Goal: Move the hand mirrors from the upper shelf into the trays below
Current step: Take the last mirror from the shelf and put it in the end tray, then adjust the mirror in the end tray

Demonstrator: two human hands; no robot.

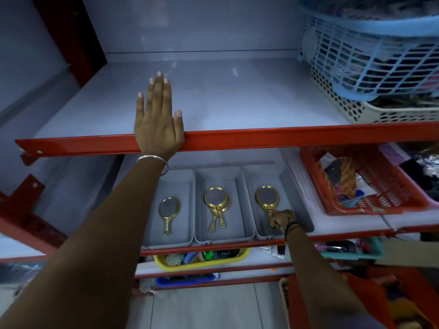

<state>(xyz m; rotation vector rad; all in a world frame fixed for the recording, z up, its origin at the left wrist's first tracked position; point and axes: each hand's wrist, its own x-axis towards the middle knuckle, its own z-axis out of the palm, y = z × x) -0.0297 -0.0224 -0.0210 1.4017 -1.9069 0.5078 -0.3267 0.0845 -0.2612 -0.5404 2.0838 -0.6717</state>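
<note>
Three trays side by side on the lower shelf [237, 244]: left tray [177, 179] holds one mirror [168, 213], middle tray [219, 173] two stacked mirrors [216, 206], right tray [262, 170] one mirror [267, 198].

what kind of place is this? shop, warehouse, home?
Probably a small shop's stockroom or display rack: red metal shelving, grey trays holding gold hand mirrors, and plastic baskets crammed with assorted small goods.

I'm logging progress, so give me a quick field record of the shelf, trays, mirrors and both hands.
upper shelf: no mirrors visible
left tray: one gold hand mirror
middle tray: two stacked mirrors
right tray: one mirror
left hand: flat on shelf edge
right hand: on right mirror's handle
</note>
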